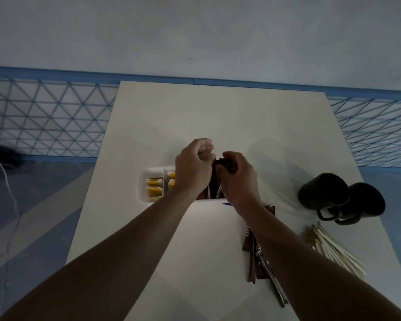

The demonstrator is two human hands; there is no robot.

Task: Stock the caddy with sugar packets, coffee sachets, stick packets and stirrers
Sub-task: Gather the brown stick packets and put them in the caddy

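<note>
Head view: both hands met over the white plastic divided caddy [143, 181] on the pale bench [218, 117]. Left hand [193, 167] was curled into a loose fist, contents not visible. Right hand [237, 179] pinched dark brown stick packets [218, 189] standing in a middle compartment. Yellow sachets [153, 187] filled the left compartments. Spare brown stick packets [252, 256], pale wooden stirrers [333, 249] and two black mugs [340, 198] lay right.

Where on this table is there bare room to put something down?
The far half of the table beyond the caddy is bare, as is the near-left patch left of the stick packets. The right side is crowded: mugs, stirrers.
</note>
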